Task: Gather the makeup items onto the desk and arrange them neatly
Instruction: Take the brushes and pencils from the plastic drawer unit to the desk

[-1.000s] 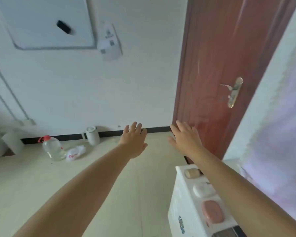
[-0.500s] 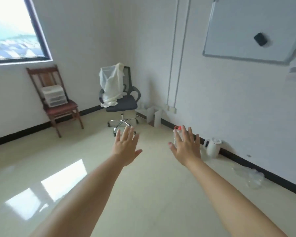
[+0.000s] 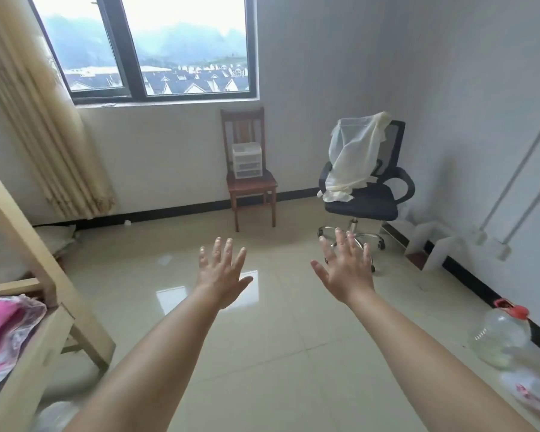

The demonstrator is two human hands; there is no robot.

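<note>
Room: a bare room with a tiled floor [image 3: 278, 338], a window [image 3: 156, 48], a wooden chair [image 3: 250, 179] and an office chair [image 3: 365, 194] by the wall.
Hands: my left hand [image 3: 220, 275] and right hand [image 3: 345, 269] were stretched out over the floor, fingers spread wide, holding nothing.
Makeup items: I saw none here; I could not tell where they were.
Desk: not in view.
Progress: I judged nothing was gathered yet; the whole task was left.
Hard to see: the small drawer box [image 3: 247, 159] on the wooden chair was too far to read; the pink bundle [image 3: 3, 332] at the left was cut off.
</note>
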